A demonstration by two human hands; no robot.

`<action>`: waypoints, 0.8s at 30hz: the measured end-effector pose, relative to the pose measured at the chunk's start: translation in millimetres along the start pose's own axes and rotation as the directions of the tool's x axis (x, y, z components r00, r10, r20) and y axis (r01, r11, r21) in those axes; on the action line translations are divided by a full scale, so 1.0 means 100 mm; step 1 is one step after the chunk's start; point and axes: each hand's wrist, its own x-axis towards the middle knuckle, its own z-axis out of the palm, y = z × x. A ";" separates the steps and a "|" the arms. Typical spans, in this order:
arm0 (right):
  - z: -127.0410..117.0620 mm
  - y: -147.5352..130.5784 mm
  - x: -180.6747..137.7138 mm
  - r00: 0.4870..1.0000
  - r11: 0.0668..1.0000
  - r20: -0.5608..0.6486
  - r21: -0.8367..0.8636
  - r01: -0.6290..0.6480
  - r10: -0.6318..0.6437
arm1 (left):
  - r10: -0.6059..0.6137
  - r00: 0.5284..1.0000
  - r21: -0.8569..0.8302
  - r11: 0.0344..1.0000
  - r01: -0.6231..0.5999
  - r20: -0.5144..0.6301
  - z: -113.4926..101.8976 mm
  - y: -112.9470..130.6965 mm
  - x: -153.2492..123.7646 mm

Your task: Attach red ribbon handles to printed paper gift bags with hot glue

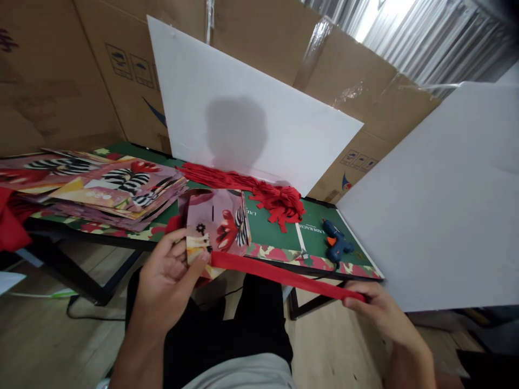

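Observation:
My left hand (172, 275) grips the lower left corner of a printed paper piece (221, 221) with red flower and zebra-stripe pictures and a small dark slit. Its thumb also presses one end of a red ribbon (279, 274) against the paper. The ribbon runs taut and slopes down to the right. At its other end my right hand (375, 302) pinches it between thumb and fingers, beyond the table's front edge. The paper sits over the table's front edge, above my lap.
A pile of similar printed papers (109, 194) lies on the left of the green table (312, 237). Cut red ribbons (279, 202) are heaped at the back. A blue glue gun (336, 243) rests at right. White board (251, 108) and cardboard (259, 38) stand behind.

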 end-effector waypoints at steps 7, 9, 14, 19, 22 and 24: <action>-0.27 0.47 -0.26 0.778 0.907 -0.628 0.336 0.254 0.014 | 0.003 0.999 -0.117 0.993 0.002 0.044 0.04 -0.08 0.03; -0.13 0.36 -0.14 0.680 0.803 -0.731 0.435 0.407 0.051 | -0.012 0.997 -0.155 0.988 0.023 0.073 0.10 -0.09 0.01; 0.27 -0.31 0.30 0.492 0.512 -0.850 0.512 0.689 0.188 | -0.043 0.998 -0.213 0.976 0.054 0.055 0.27 -0.10 -0.08; 0.93 -1.02 0.61 0.584 0.531 -0.812 0.497 0.686 0.005 | -0.104 0.994 -0.276 0.957 0.088 -0.045 0.47 -0.10 -0.16; 1.48 -1.32 0.70 0.795 0.715 -0.524 0.425 0.555 -0.305 | -0.086 0.996 -0.228 0.970 0.080 -0.016 0.55 -0.08 -0.22; 1.77 -1.45 0.74 0.846 0.821 -0.327 0.261 0.509 -0.421 | -0.057 0.998 -0.193 0.979 0.058 0.008 0.58 -0.07 -0.25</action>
